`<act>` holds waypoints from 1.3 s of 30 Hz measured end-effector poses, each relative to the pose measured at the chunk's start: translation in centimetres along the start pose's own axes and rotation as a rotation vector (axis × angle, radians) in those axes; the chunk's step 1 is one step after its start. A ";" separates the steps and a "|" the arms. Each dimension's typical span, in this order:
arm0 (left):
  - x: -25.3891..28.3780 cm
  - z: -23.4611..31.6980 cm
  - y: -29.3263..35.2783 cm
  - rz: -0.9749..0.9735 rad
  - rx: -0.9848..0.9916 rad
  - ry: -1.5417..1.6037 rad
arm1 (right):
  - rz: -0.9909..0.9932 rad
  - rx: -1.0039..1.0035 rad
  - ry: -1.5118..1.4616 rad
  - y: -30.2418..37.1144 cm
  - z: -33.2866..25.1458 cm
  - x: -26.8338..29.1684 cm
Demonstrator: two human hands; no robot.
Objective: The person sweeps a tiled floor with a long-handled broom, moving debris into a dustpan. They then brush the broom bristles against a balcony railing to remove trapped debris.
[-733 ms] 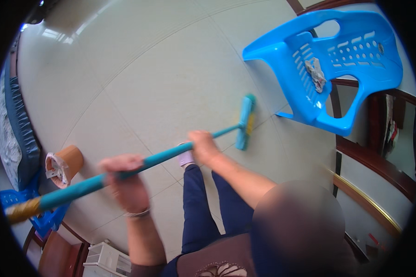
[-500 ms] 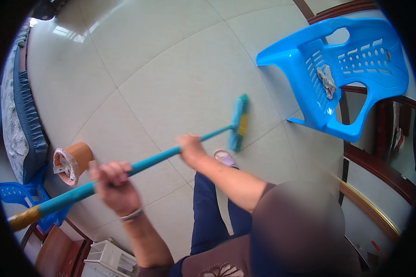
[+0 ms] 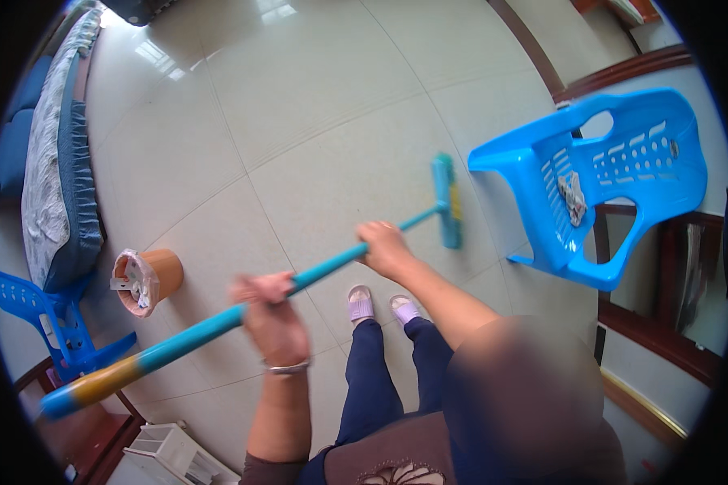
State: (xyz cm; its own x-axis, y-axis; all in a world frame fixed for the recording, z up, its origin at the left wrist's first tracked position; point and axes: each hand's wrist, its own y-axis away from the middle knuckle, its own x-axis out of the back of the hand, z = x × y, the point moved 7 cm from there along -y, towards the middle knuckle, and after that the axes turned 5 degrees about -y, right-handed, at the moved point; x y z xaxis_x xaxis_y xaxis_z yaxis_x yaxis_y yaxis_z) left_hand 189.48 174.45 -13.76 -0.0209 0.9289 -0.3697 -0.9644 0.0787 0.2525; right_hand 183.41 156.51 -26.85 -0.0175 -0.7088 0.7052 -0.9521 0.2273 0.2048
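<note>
A long-handled broom (image 3: pixel 190 333) slants across the view, its teal handle ending in a yellow and blue grip at the lower left. My right hand (image 3: pixel 384 249) is wrapped around the thinner part of the handle, nearer the head. Further up the handle, my left hand (image 3: pixel 275 319), with a bangle at the wrist, is closed on it and slightly blurred. The broom head (image 3: pixel 442 202), teal with yellow bristles, is down at the tiled floor (image 3: pixel 323 153), close to a leg of the blue plastic chair (image 3: pixel 534 182).
A crumpled cloth (image 3: pixel 573 198) lies on the chair seat. To the left stand a lined waste bin (image 3: pixel 166 275), another blue chair (image 3: pixel 65 323) and a skirted sofa or bed (image 3: pixel 57 186). A white rack (image 3: pixel 174 457) is at lower left. Pink slippers (image 3: pixel 361 305) are on my feet.
The broom and both hands have shifted rightward in view, and the view itself has tilted. Both slippers now show. Each hand still grips the handle.
</note>
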 end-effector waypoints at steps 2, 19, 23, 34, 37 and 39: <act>-0.7 -6.4 2.7 -0.130 0.278 -0.047 | 0.031 -0.045 0.110 2.8 3.8 0.3; -10.1 3.1 -1.9 -0.055 -0.227 0.035 | 0.177 0.221 -0.148 -6.9 -2.0 7.5; -15.1 -5.0 -3.2 0.023 0.080 -0.029 | 0.060 -0.065 -0.008 -6.4 9.1 7.5; -26.1 -1.5 -7.9 -0.190 -0.188 -0.009 | 0.152 0.138 -0.098 -16.8 7.7 17.5; -29.1 -2.0 -9.3 -0.262 -0.189 0.046 | 0.239 0.160 -0.048 -18.3 9.5 21.5; -31.0 -4.1 -10.8 -0.232 -0.147 0.052 | 0.250 0.143 -0.011 -19.7 12.2 23.7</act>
State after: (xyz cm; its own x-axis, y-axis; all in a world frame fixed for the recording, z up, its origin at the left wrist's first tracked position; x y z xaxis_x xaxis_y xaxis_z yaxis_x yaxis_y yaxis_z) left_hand 199.45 143.33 -8.69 0.1949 0.8720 -0.4490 -0.9729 0.2301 0.0246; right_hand 198.02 127.09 -22.49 -0.2598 -0.6503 0.7139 -0.9511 0.3001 -0.0727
